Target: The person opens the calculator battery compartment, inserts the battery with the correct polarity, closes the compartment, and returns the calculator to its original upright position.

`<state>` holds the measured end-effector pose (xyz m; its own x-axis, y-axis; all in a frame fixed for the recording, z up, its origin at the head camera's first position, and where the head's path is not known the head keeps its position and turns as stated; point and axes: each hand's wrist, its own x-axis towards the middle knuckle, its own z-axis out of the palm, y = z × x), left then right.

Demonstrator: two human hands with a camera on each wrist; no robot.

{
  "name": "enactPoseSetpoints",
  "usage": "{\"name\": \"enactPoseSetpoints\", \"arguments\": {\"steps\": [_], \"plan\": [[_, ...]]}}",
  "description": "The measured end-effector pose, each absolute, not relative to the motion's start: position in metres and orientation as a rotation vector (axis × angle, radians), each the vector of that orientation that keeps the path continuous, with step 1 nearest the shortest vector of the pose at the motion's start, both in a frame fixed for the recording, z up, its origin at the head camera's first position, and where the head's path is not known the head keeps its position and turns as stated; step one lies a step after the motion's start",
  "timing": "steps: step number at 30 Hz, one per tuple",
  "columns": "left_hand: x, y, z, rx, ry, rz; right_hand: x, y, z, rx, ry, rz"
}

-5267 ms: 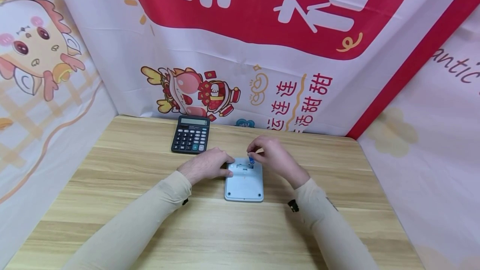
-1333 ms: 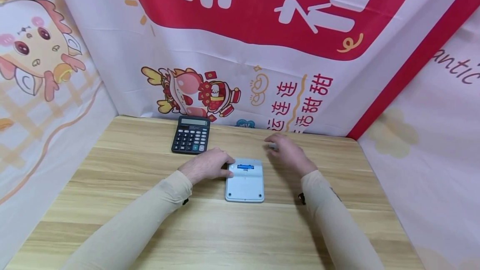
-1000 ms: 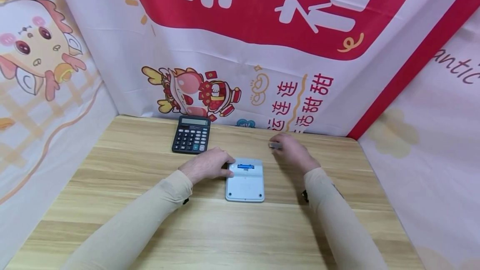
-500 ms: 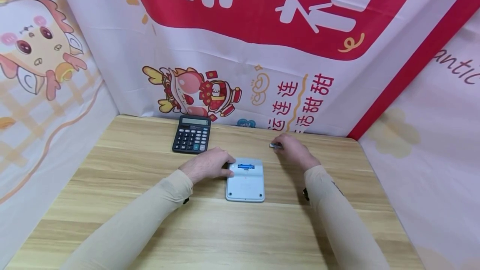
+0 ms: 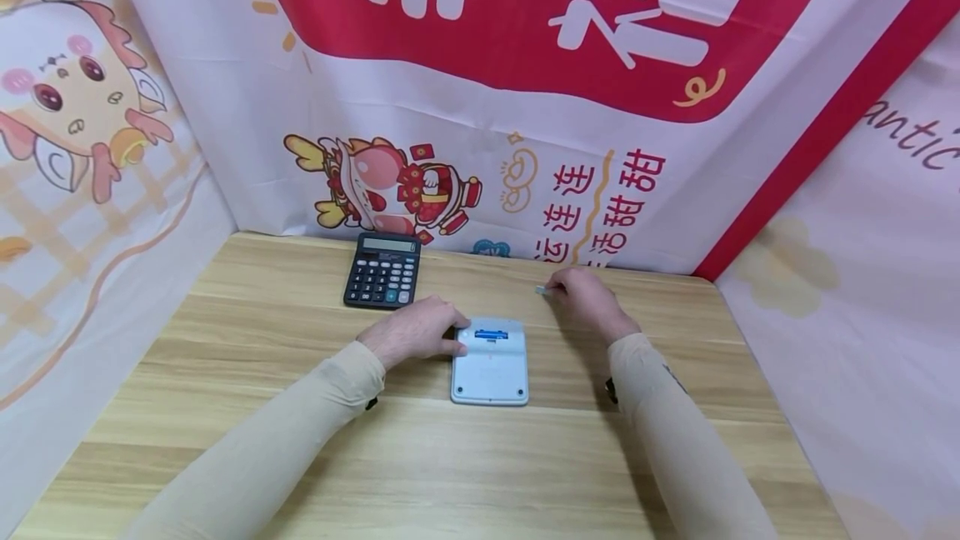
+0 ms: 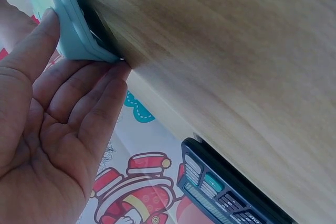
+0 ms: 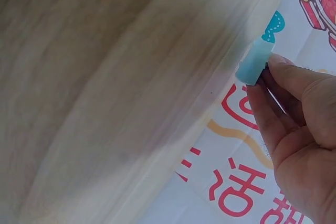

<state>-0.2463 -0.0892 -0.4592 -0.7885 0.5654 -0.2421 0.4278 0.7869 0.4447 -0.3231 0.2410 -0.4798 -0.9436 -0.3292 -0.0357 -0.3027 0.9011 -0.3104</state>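
A light blue calculator (image 5: 490, 377) lies face down on the table, a blue battery (image 5: 491, 334) seated in its uncovered compartment. My left hand (image 5: 416, 330) grips its upper left edge, thumb on the back casing; the left wrist view shows the fingers under the corner. Beyond the calculator to the right, my right hand (image 5: 585, 298) pinches a small light blue battery cover (image 7: 255, 62) between thumb and fingertips, close over the wood.
A black calculator (image 5: 381, 271) lies face up at the back left, just beyond the left hand. The wooden table (image 5: 465, 473) ends at a printed cloth backdrop (image 5: 480, 115), with cloth on both sides.
Earlier the right hand held the blue battery at the compartment; the battery now lies inside. That hand has moved back and right to the cover, which has turned in its fingers. The left hand stayed put.
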Motion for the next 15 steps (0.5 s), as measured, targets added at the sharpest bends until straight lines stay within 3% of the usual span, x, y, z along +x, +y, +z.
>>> {"name": "enactPoseSetpoints", "arguments": {"steps": [15], "plan": [[-0.246,-0.089,-0.460,0.745,2.612,0.519,-0.307,0.229,-0.470,-0.657,3.055,-0.479]]}}
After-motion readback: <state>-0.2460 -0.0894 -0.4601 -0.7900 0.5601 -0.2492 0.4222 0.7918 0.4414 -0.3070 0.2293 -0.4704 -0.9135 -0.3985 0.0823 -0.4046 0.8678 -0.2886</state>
